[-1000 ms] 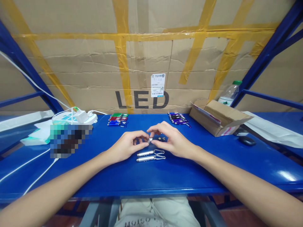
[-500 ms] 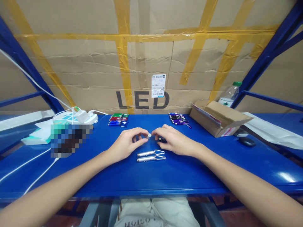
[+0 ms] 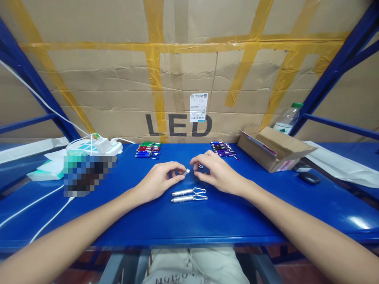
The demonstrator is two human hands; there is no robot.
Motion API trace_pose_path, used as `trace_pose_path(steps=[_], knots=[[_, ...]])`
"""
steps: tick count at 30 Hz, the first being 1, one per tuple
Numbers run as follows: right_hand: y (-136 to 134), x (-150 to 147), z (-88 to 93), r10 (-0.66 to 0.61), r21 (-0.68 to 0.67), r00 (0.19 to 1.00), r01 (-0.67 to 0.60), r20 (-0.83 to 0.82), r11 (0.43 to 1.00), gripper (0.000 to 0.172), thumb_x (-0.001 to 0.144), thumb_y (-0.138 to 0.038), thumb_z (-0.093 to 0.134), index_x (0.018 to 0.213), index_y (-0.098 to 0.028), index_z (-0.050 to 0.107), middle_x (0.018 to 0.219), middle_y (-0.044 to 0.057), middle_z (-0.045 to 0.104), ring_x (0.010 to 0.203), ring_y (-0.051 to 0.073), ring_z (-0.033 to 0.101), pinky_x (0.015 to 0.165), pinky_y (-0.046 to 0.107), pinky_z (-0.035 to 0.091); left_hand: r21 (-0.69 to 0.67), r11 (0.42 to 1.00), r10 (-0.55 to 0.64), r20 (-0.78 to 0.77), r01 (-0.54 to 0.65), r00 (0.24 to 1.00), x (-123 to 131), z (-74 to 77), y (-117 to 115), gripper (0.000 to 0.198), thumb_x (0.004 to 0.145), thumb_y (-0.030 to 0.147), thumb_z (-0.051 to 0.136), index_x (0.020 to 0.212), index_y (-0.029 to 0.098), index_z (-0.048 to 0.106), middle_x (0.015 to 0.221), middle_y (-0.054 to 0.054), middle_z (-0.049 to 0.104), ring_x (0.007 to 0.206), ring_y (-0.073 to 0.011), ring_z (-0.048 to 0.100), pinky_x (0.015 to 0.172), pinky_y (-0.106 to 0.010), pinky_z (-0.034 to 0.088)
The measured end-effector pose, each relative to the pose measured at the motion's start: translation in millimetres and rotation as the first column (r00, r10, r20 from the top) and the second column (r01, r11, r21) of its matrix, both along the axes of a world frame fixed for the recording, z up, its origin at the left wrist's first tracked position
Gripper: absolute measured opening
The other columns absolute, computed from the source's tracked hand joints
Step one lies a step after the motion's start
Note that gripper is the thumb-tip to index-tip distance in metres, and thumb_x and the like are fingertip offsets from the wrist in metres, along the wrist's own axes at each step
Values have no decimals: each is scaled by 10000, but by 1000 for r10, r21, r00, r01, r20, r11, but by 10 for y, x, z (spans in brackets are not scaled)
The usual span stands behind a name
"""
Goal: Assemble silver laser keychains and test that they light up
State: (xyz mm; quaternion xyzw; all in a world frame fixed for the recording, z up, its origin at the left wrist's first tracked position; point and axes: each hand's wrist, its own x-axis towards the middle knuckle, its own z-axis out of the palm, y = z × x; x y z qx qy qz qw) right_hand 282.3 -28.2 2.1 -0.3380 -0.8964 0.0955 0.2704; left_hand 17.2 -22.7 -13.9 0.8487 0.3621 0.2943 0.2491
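My left hand [image 3: 166, 176] is closed, pinching a short silver tube [image 3: 186, 172] between thumb and fingertips; most of the tube is hidden by the fingers. Facing it, a small gap away, is my right hand [image 3: 217, 172], with thumb and index finger apart. A silver wire clip [image 3: 200, 166] shows within the curl of the right fingers, its far end hidden. Below the hands, two silver penlights [image 3: 182, 192] with wire clips lie side by side on the blue table [image 3: 133, 225].
Green, red and blue penlights [image 3: 148, 150] form a row at the back left. Purple and black ones [image 3: 223, 150] lie at the back right. Beyond them are an open cardboard box [image 3: 275, 150], a black mouse [image 3: 308, 177] and a bottle [image 3: 288, 118]. A power strip [image 3: 102, 146] with cables stands left.
The right fingers have spread and lifted slightly, letting the wire clip show. The silver tube in my left hand has tilted a little. The two silver penlights have not moved.
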Motion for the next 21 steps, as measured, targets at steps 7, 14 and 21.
trace_pose_path(steps=[7,14,21], knots=[[-56,-25,-1,88,94,982,-73,-169,993,274,1053,-207,653,1320,-258,623,1133,62,752,1106,271,599,984,436,507,17,999,-51,-12,51,999,13,-4,-20,217,1039,343,666,1187,211,755,1085,-34,782,833,-161,681,799,-280,530],[-80,-52,-13,131,80,977,-119,-165,990,254,1066,-216,654,1316,-253,630,1140,66,753,1105,265,603,949,432,545,21,996,-83,0,83,997,14,-19,-20,191,1036,324,674,1162,204,754,1066,-27,775,822,-152,672,777,-260,525],[-78,-53,-37,147,93,975,-133,-167,987,255,1062,-230,671,1314,-250,637,1143,65,764,1106,266,608,944,432,548,24,997,-72,6,72,997,20,-5,-31,189,1038,324,671,1156,204,758,1036,-21,773,801,-150,663,760,-257,521]])
